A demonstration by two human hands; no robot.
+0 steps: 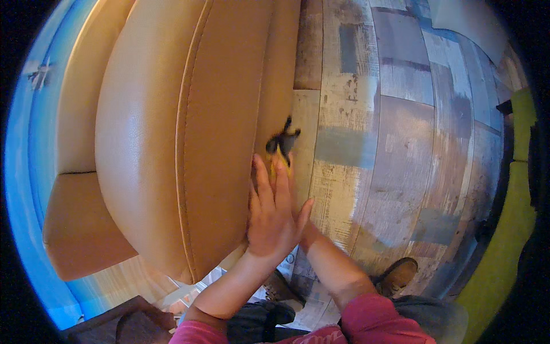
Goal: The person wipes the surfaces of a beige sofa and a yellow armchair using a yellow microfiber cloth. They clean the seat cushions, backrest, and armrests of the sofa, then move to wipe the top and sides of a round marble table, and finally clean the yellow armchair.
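Observation:
A tan leather sofa (223,107) fills the left and middle of the view. Against its lower front, my left hand (270,210) is stretched forward with fingers slightly apart. My right hand (304,215) lies mostly hidden beneath or behind the left one, so what it does cannot be told. Just beyond the fingertips is a blurred small black and yellow object (281,144), close to the sofa's base. Whether a hand holds it is unclear.
Patchwork wood-look flooring (399,159) runs along the sofa's right side. A green edge (494,258) curves at the far right. My brown shoe (397,275) stands at lower right. A dark piece of furniture (129,322) is at lower left.

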